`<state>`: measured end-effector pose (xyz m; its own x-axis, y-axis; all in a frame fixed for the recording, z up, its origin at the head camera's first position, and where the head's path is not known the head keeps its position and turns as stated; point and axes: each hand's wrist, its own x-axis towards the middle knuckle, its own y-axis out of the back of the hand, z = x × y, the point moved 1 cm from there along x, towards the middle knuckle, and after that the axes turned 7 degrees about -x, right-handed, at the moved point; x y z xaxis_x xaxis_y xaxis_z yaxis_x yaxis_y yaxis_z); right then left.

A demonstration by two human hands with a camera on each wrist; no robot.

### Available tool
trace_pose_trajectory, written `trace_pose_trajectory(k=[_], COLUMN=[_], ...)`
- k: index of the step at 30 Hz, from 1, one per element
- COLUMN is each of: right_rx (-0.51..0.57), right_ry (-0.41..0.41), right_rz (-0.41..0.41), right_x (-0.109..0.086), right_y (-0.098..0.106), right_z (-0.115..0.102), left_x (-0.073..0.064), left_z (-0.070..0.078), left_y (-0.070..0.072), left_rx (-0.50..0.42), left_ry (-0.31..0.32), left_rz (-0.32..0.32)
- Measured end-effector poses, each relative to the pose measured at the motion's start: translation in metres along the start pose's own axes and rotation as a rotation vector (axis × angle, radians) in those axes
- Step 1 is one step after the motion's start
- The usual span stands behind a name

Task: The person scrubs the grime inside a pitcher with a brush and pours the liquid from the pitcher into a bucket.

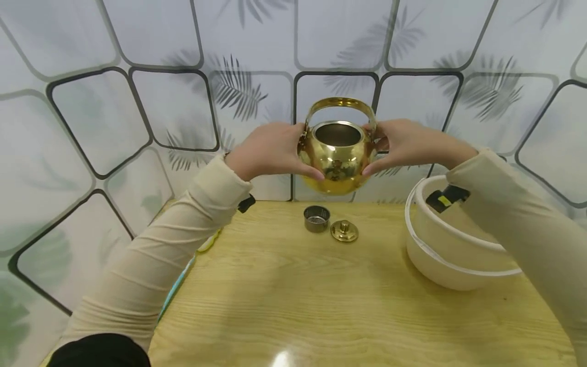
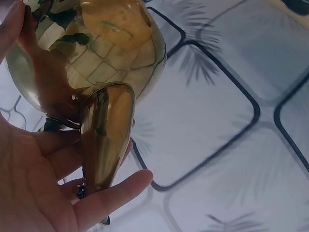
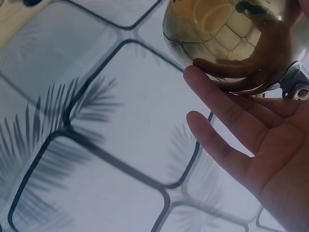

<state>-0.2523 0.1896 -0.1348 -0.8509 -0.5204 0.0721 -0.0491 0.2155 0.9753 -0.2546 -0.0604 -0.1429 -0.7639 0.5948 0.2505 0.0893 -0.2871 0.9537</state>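
Observation:
A shiny gold teapot [image 1: 337, 163] with a raised arched handle [image 1: 341, 102] is held up above the table, its round mouth uncovered. My left hand [image 1: 275, 151] grips its left side, thumb on the front. In the left wrist view the fingers lie around the spout [image 2: 106, 137]. From the right, my right hand [image 1: 405, 142] holds the body, thumb in front and fingers behind; two fingertips show close to its curved side in the right wrist view. Below on the table sit a steel strainer basket [image 1: 316, 219] and a gold lid [image 1: 344, 231] with a knob.
A white bucket [image 1: 440, 260] with its handle hanging down stands at the right, under my right forearm. Patterned wall covering [image 1: 257, 46] rises behind the wooden table [image 1: 293, 295]. Something yellow [image 1: 209, 241] peeks out beside my left sleeve at the table's left edge.

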Motion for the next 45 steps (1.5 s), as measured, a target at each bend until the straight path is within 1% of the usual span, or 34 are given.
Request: trace_pose_trajectory(k=[3, 7, 11, 13, 17, 19, 25, 29, 32, 35, 38, 42, 45], right_rx=[-0.032, -0.095, -0.151, -0.173, -0.222, -0.228, -0.191, -0.189, -0.204, -0.24, -0.276, -0.305, -0.305], right_ry=[-0.02, -0.071, -0.116, -0.129, -0.149, -0.156, -0.171, -0.185, -0.192, -0.204, -0.227, -0.23, -0.202], right_rz=[0.014, 0.035, 0.04, 0.041, 0.062, 0.082, 0.125, 0.154, 0.18, 0.202, 0.234, 0.316, 0.385], right_x=[-0.014, -0.033, -0.048, -0.054, -0.07, -0.078, -0.097, -0.107, -0.114, -0.123, -0.13, -0.138, -0.145], right_y=[0.006, 0.013, 0.016, 0.017, 0.017, 0.016, 0.008, 0.003, -0.002, -0.007, -0.013, -0.022, -0.03], right_z=[0.012, 0.03, 0.052, 0.063, 0.082, 0.09, 0.113, 0.126, 0.133, 0.141, 0.148, 0.157, 0.162], left_x=[0.013, 0.029, 0.046, 0.054, 0.07, 0.076, 0.093, 0.103, 0.11, 0.116, 0.12, 0.123, 0.124], left_z=[0.013, 0.03, 0.046, 0.053, 0.067, 0.075, 0.094, 0.104, 0.112, 0.118, 0.124, 0.131, 0.134], left_y=[-0.005, -0.012, -0.021, -0.028, -0.044, -0.052, -0.071, -0.083, -0.093, -0.103, -0.113, -0.126, -0.136], left_rx=[0.014, 0.016, 0.028, 0.049, 0.11, 0.128, 0.187, 0.194, 0.191, 0.191, 0.212, 0.271, 0.302], left_ry=[-0.031, -0.063, -0.093, -0.094, -0.074, -0.073, -0.102, -0.106, -0.114, -0.143, -0.177, -0.204, -0.217], left_rz=[-0.006, -0.008, -0.003, 0.001, 0.0, -0.005, -0.014, -0.009, 0.011, 0.055, 0.102, 0.174, 0.224])
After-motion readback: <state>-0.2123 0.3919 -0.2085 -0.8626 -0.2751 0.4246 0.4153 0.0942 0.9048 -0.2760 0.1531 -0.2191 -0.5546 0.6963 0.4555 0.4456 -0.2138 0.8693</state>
